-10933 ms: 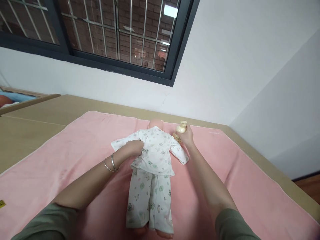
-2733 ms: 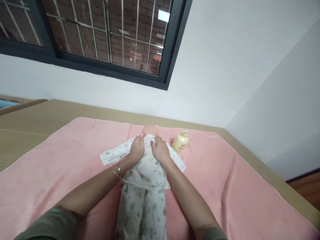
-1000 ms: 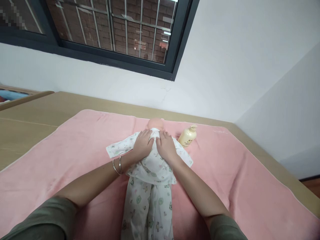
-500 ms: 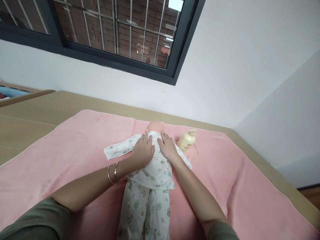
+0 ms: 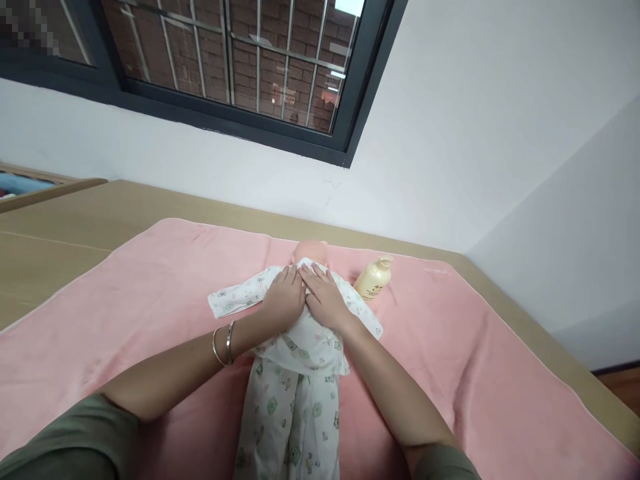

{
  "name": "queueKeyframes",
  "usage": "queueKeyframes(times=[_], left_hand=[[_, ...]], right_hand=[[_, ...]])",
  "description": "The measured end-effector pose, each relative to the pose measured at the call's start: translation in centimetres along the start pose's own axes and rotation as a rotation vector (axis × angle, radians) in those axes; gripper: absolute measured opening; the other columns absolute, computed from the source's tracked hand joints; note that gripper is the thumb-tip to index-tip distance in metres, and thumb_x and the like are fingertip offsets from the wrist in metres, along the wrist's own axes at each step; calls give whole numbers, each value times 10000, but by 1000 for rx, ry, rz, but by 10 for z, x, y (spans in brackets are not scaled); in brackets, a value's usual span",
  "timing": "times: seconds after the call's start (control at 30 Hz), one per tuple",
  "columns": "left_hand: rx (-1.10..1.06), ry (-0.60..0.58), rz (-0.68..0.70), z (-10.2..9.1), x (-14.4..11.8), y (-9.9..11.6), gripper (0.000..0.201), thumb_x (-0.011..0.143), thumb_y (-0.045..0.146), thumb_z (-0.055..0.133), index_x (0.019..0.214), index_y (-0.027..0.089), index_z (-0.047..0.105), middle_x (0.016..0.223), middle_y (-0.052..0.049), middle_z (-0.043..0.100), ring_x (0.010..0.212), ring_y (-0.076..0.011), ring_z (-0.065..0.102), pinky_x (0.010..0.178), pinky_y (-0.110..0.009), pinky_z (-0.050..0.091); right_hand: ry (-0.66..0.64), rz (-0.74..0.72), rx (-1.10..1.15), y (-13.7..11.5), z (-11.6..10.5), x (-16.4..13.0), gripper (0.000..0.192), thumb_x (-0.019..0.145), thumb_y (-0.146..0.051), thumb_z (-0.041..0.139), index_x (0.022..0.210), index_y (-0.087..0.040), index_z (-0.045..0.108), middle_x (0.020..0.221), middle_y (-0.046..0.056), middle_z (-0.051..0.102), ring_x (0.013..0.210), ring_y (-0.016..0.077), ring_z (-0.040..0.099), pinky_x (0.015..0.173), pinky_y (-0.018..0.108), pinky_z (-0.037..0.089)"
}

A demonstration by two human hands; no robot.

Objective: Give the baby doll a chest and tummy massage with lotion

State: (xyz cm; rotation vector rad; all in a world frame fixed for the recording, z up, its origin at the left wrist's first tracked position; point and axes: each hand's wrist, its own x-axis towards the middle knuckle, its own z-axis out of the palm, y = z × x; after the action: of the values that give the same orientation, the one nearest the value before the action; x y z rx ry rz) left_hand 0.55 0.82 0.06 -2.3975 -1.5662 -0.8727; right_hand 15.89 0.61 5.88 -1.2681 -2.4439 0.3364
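A baby doll (image 5: 311, 251) lies on a pink blanket (image 5: 165, 287), its bald head toward the wall. It wears a white printed top (image 5: 315, 350) and matching trousers (image 5: 290, 427). My left hand (image 5: 284, 298) rests flat on the upper part of the top, fingers stretched toward the head. Beside it my right hand (image 5: 326, 299) also lies flat on the top, fingers extended, its thumb side touching or nearly touching the left hand. Both palms are hidden from view. Two bangles (image 5: 223, 343) circle my left wrist.
A pale yellow pump bottle (image 5: 374, 279) stands tilted in view on the blanket, right of the doll. Wooden boards (image 5: 75, 220) border the blanket. Behind are a white wall (image 5: 410, 167) and a dark-framed window (image 5: 345, 143) with bars.
My right hand has slid left across the doll's top, from its right shoulder side to the middle beside my left hand. The left hand has hardly moved.
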Motion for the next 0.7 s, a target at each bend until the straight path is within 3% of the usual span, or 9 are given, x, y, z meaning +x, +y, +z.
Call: queueKeyframes(times=[0.1,0.27,0.43,0.53,0.7], left_hand=[[17,10,9,-6,-5,6,506,1008,212,312,1427,11,513,1477,-254,548,1445,-386,448,1143,-576,419],[-65,-25,-3,-16,4,-1,491,1007,250,347,1426,78,538,1488,-213,551,1433,-352,468,1173,-555,408],[-294,-108,-33,-19,27,-25,474,980,224,332,1343,110,615,1409,-155,641,1333,-266,575,1177,-458,434],[-346,-108,-60,-17,31,-31,474,988,237,323,1341,134,621,1406,-127,651,1318,-247,591,1171,-441,444],[-139,-38,-38,-16,11,-8,493,1011,241,299,1383,75,578,1453,-208,591,1416,-334,492,1192,-546,385]], right_hand=[[16,42,54,15,-6,6,627,947,-149,365,1562,-244,440,1650,46,364,1570,245,229,1271,570,154],[88,195,-38,9,-2,6,543,1023,-226,342,1551,-158,450,1647,136,356,1549,303,279,1244,576,221],[107,65,-163,-27,19,-9,591,975,-149,396,1557,-51,411,1600,175,427,1558,343,233,1260,577,190],[122,15,-166,-36,25,-14,593,964,-117,386,1551,-44,418,1584,172,452,1558,326,241,1269,568,172],[146,132,-58,-14,11,-2,527,1018,-181,353,1526,-123,481,1591,127,456,1534,273,319,1262,519,223]])
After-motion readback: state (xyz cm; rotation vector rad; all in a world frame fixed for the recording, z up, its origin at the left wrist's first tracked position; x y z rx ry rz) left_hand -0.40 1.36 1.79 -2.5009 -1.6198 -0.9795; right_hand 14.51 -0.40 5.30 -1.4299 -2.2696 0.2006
